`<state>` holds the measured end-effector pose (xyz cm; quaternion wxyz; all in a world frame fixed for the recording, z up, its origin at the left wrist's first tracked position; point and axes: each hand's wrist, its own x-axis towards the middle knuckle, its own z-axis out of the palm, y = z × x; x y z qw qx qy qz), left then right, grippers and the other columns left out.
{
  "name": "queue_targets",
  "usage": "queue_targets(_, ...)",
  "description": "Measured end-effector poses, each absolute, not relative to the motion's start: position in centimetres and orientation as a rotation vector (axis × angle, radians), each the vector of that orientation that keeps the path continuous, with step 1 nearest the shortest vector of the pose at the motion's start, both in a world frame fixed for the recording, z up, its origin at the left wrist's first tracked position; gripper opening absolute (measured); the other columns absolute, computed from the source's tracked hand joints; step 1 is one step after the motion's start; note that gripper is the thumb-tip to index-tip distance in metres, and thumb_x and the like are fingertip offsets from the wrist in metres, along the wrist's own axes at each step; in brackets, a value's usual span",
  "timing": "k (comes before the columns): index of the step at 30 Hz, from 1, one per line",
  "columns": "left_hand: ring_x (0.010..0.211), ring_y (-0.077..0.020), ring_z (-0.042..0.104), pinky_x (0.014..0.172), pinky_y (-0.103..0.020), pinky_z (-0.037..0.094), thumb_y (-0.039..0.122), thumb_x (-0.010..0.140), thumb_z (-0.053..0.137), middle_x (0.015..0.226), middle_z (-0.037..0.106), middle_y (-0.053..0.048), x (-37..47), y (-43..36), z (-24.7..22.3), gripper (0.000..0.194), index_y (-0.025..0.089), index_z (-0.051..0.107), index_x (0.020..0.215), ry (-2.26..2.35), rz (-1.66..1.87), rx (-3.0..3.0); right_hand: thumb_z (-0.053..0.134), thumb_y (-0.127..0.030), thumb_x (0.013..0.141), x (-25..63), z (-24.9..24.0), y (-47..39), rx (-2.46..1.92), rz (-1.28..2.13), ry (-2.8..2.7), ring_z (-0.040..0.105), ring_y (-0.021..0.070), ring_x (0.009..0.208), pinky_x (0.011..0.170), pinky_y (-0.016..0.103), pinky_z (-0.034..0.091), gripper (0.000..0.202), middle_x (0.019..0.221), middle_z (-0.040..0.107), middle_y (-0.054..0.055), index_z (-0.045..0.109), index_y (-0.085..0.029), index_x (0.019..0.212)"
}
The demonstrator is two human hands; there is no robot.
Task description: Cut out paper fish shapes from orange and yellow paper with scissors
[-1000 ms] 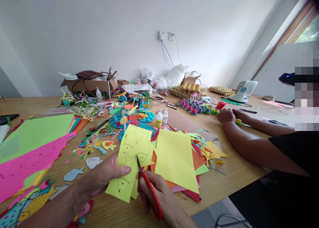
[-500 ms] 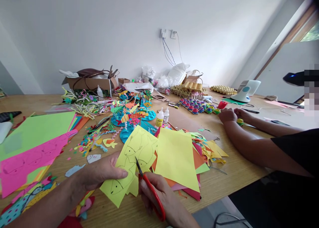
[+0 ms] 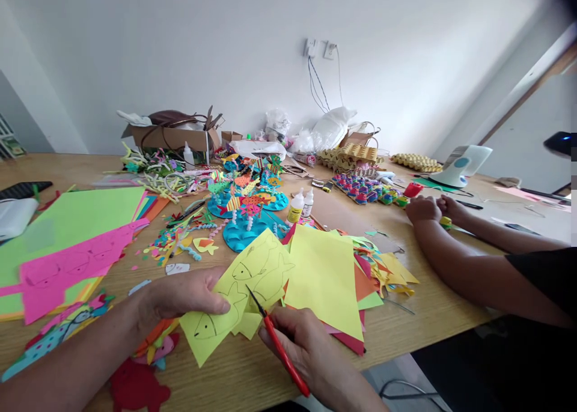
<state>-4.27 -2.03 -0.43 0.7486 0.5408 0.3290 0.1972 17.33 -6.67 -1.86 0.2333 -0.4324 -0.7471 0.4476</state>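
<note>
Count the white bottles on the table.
3: one bottle in front of the box; two bottles side by side, right of the blue bases. More may be hidden.

1. Lower middle of the frame: the left hand pinches a yellow sheet, thumb on top, with fish outlines drawn on it.
2. Just right of that, the right hand grips red-handled scissors, dark tip right by the drawings. Can't tell if it's actually biting into the paper.
3. Center-right, a plain yellow sheet tops a messy paper pile.
4. Dead center: paper fish stand over blue bases, two glue bottles just beside.
5. Left edge: a pink sheet, fish drawn on it too, overlaps a green one.
6. Right side: a co-worker's hands, close together.
</note>
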Motion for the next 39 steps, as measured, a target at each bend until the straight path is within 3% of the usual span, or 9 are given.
queue_targets(10,0.080,-0.0253,0.069,0.056,-0.024,0.049,0.022,0.066,0.062,0.096,0.074,-0.005,-4.2,-2.0,0.2,0.042,0.024,0.067,0.107,0.759,0.340,1.269,0.044,-0.039,0.088,18.6,-1.5,-6.0,-1.328,1.109,-2.293,0.036,0.0092,0.050,0.046,0.021,0.026,0.033,0.055,0.044,-0.003,0.043,-0.018,0.062)
queue_targets(25,0.080,-0.0252,0.070,0.058,-0.026,0.051,0.020,0.065,0.063,0.092,0.075,-0.004,-4.3,-2.1,-0.5,0.045,0.024,0.064,0.109,0.720,0.321,1.214,0.045,-0.042,0.089,18.4,-1.2,-6.0,-1.342,1.137,-2.324,0.040,0.0097,0.051,0.048,0.020,0.029,0.034,0.057,0.046,-0.003,0.047,-0.018,0.064)
queue_targets(32,0.076,-0.0192,0.069,0.055,-0.020,0.049,0.015,0.058,0.058,0.092,0.075,0.001,-4.3,-1.5,-1.6,0.051,0.024,0.063,0.108,0.668,0.261,1.279,0.042,-0.038,0.090,18.6,-1.3,-5.8,-1.323,1.113,-2.365,0.039,0.0087,0.052,0.048,0.019,0.028,0.033,0.058,0.047,-0.003,0.045,-0.018,0.064)
queue_targets(39,0.082,-0.0239,0.068,0.057,-0.023,0.050,0.015,0.060,0.058,0.092,0.074,0.000,-4.4,-1.7,-1.2,0.050,0.027,0.063,0.108,0.702,0.250,1.267,0.045,-0.032,0.088,18.7,-0.7,-5.7,-1.303,1.074,-2.434,0.036,0.0087,0.051,0.047,0.020,0.025,0.027,0.057,0.043,-0.004,0.042,-0.019,0.065)
